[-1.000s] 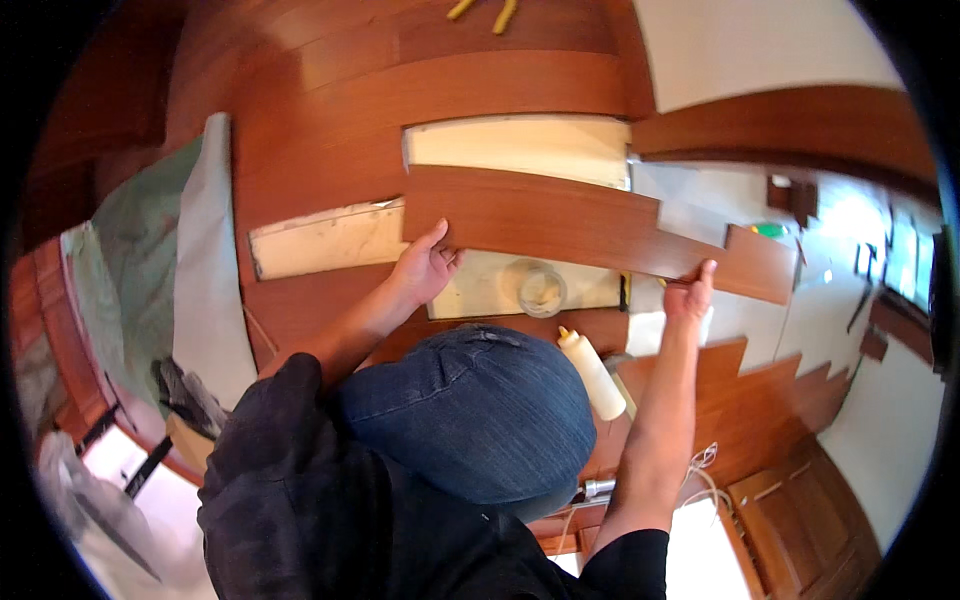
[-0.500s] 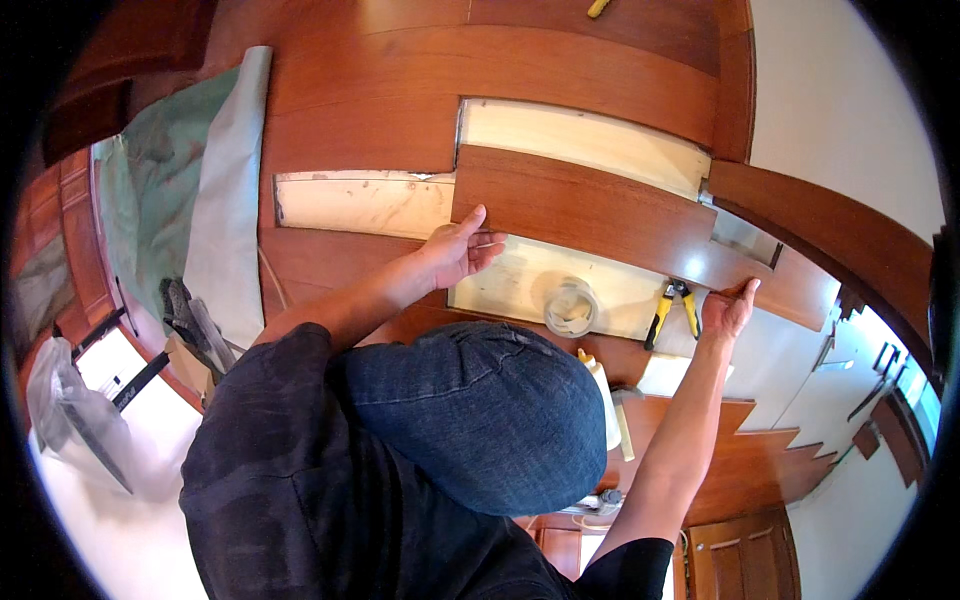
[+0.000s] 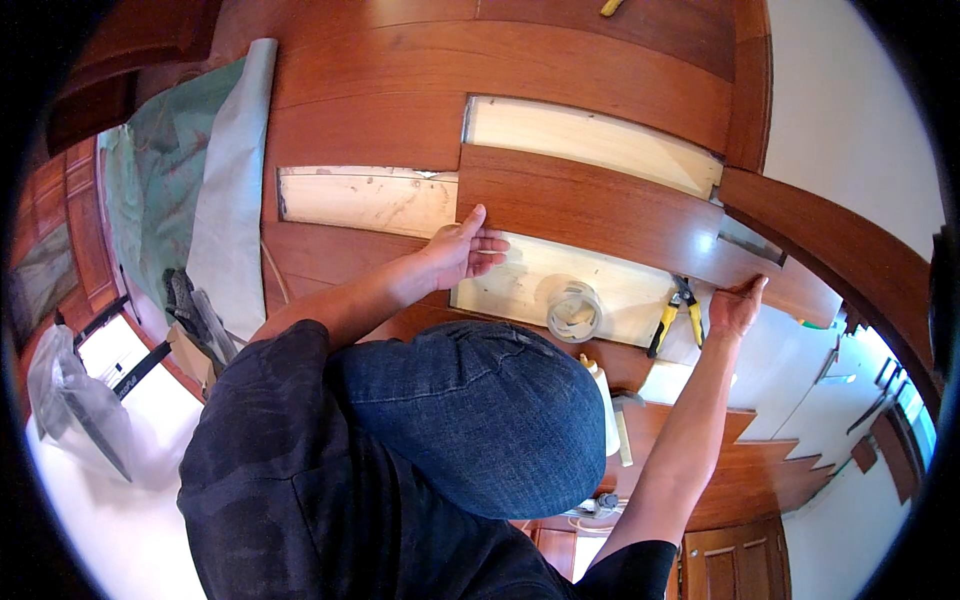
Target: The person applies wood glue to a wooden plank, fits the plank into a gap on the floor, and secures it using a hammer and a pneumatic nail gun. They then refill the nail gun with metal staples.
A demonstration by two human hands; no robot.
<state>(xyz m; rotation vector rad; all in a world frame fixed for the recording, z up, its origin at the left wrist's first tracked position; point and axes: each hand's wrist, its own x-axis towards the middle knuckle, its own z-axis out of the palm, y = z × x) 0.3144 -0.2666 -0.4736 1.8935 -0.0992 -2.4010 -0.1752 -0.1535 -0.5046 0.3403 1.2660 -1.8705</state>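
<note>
My left hand (image 3: 468,248) grips the near left corner of a long reddish wooden plank (image 3: 590,190), thumb on its top face. My right hand (image 3: 738,300) holds the near edge toward the notched right end, where a curved wooden trim (image 3: 850,275) overlaps the plank. Around the plank lie pale exposed boards (image 3: 590,130) among laid red planks (image 3: 370,130). Just below it, a roll of clear tape (image 3: 572,310) and yellow-handled pliers (image 3: 665,325) rest on bare board, and a white glue bottle (image 3: 605,400) is half hidden by my jeans.
At the left are a green and grey sheet (image 3: 225,180), dark gloves (image 3: 185,300) and a plastic bag (image 3: 70,400). Stepped planks (image 3: 760,465) and a wooden door (image 3: 730,560) stand at lower right. Another yellow handle (image 3: 610,6) shows at the top.
The plank has shifted up against the neighbouring planks and its right end now sits beneath the trim. The view has swung, bringing the pliers into sight. Both hands still hold the plank.
</note>
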